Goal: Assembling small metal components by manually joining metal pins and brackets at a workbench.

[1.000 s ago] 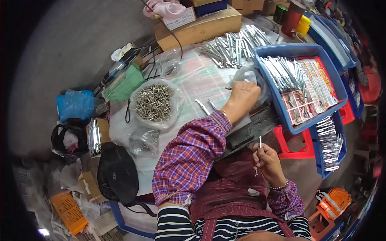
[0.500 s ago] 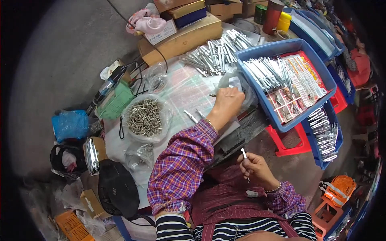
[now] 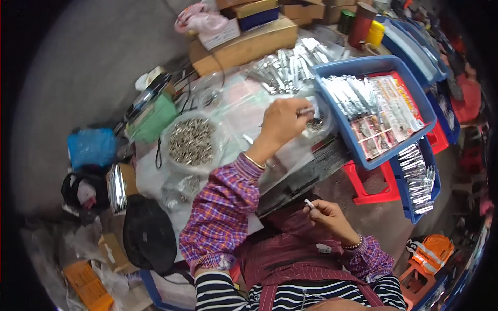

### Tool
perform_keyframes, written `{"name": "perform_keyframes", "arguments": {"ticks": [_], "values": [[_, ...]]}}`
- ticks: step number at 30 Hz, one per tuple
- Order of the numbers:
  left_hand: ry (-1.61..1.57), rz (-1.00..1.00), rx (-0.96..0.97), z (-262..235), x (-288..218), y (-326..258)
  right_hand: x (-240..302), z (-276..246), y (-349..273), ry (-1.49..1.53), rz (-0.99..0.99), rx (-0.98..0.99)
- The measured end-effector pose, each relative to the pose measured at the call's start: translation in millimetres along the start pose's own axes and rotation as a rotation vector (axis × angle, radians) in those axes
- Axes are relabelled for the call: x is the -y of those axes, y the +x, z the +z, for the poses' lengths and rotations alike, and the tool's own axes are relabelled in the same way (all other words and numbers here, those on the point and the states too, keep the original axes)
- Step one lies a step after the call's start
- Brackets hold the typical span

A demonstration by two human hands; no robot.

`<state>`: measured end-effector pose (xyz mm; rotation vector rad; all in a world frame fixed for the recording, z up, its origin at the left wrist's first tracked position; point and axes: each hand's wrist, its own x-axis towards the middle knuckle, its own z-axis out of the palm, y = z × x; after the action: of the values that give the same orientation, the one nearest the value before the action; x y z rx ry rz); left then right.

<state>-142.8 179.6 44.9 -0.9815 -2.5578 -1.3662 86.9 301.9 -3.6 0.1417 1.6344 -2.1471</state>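
Right now L hand point(image 3: 280, 123) is stretched out over the surface point(image 3: 244, 103), grip pinched on a thin metal piece point(image 3: 306, 111), just above a small clear dish point(image 3: 317, 123) w/ a dark heap of small parts in it; dish sits just beside the blue tray's near-left corner. R hand point(image 3: 332, 217) is low, close to the body, over the lap, fingers closed round a short white stick point(image 3: 309, 203) whose tip pokes out toward the surface edge. Blue tray point(image 3: 363, 65) holds a row of silvery sachets on its left side & flat printed cards on a red sheet on the right. Left of L forearm, a round clear bowl point(image 3: 191, 142) is heaped w/ small metal bits, screws or similar, can't tell exactly. Nearer the body, a crumpled clear bag point(image 3: 179, 189) w/ a few of the same bits inside. Far side of surface: loose pile of silver sachets point(image 3: 285, 67), not in any container, touching the long cardboard box point(image 3: 244, 44); more boxes stacked on it. Right of the blue tray, a lower blue bin point(image 3: 417, 173) holds more sachets, next to a red stool point(image 3: 371, 186). Further blue trays point(image 3: 415, 46) stacked at top right, contents too blurred to tell. Green box point(image 3: 153, 119) at the surface's left edge, cables trailing from it. On the floor at left: blue bag point(image 3: 91, 147), black bag point(image 3: 148, 233), orange pack point(image 3: 91, 285).
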Motion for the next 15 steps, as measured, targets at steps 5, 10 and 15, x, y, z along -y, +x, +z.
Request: {"name": "perform_keyframes", "arguments": {"ticks": [5,10,15], "values": [[-0.214,-0.267,-0.094,-90.2,-12.1,-63.7,8.9,2.3,6.5,-0.318,-0.056,-0.013],[-0.196,-0.530,-0.298,-133.8,-25.0,-172.2,33.8,25.6,39.3,-0.759,-0.374,0.127],[-0.341,-0.706,-0.391,-122.4,-20.8,-242.6,41.2,58.6,84.5,-0.942,-0.611,0.120]]}}
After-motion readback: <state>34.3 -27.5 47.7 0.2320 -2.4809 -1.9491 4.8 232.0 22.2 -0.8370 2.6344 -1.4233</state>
